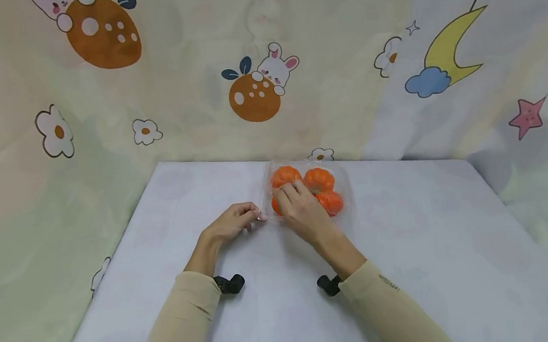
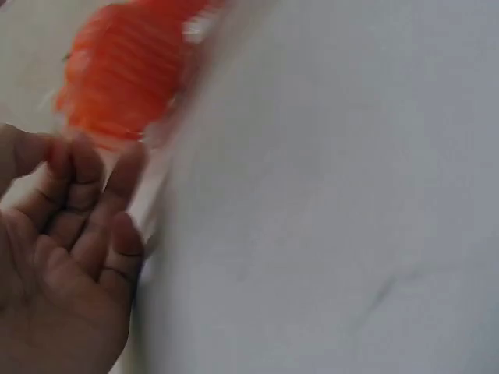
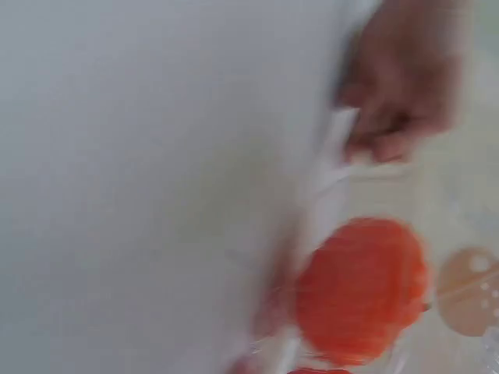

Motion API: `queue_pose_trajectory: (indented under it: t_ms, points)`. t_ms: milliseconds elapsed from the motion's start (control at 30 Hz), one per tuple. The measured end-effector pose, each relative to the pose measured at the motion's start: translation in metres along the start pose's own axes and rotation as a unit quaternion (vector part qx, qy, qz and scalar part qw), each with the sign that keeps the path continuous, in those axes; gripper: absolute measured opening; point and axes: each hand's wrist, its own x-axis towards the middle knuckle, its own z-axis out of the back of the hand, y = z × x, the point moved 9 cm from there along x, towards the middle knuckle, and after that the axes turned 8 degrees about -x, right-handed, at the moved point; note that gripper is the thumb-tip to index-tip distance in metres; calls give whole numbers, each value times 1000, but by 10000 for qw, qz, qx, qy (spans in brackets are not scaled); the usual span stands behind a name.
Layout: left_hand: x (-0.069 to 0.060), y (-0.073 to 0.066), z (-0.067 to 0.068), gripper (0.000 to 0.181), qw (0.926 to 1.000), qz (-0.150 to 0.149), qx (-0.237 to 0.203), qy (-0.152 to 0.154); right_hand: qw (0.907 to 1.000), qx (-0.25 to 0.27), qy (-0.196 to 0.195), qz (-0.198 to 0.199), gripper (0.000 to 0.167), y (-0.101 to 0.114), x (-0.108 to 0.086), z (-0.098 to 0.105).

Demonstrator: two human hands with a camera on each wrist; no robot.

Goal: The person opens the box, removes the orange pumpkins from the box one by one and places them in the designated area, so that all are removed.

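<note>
Several orange, ribbed round fruits, like small pumpkins [image 1: 319, 179], sit in a clear plastic box [image 1: 342, 175] near the table's far edge. My left hand [image 1: 231, 223] is at the box's front left corner, where thumb and fingertips pinch its clear edge. In the left wrist view the left hand [image 2: 70, 265] is palm toward the camera, fingertips close beside an orange fruit [image 2: 121, 74]. Over the box's front left part is my right hand [image 1: 303, 209], fingers bent down and partly covering a fruit; its fingertips' contact is hidden. The right wrist view is blurred, with an orange fruit [image 3: 362, 288] low in it.
A white-covered table [image 1: 412, 245] lies under both arms. Behind it hangs a printed cloth [image 1: 185, 91] with rabbits, flowers and a moon, close to the table's far edge. A black wrist camera [image 1: 231, 284] sticks out at each cuff.
</note>
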Motion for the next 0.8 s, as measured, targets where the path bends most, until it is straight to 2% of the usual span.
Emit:
queue_pose_trajectory:
  t_ms: [100, 233, 467, 633, 800]
  points:
    - [-2, 1, 3, 26, 9998, 160, 60, 31, 9998, 131, 155, -36, 15, -4, 8, 5]
    - [-6, 6, 1, 27, 9995, 305, -1, 116, 9985, 298, 462, 78, 19, 4, 5, -2]
    - [-7, 12, -4, 28, 9990, 370, -247, 8, 9994, 259, 215, 33, 13, 8, -3, -4]
    - [-3, 5, -7, 31, 9995, 274, -86, 119, 9998, 185, 80, -55, 13, 5, -7, -4]
    - [0, 1, -7, 32, 9994, 289, 80, 178, 9998, 108, 151, -113, 13, 0, -13, -3]
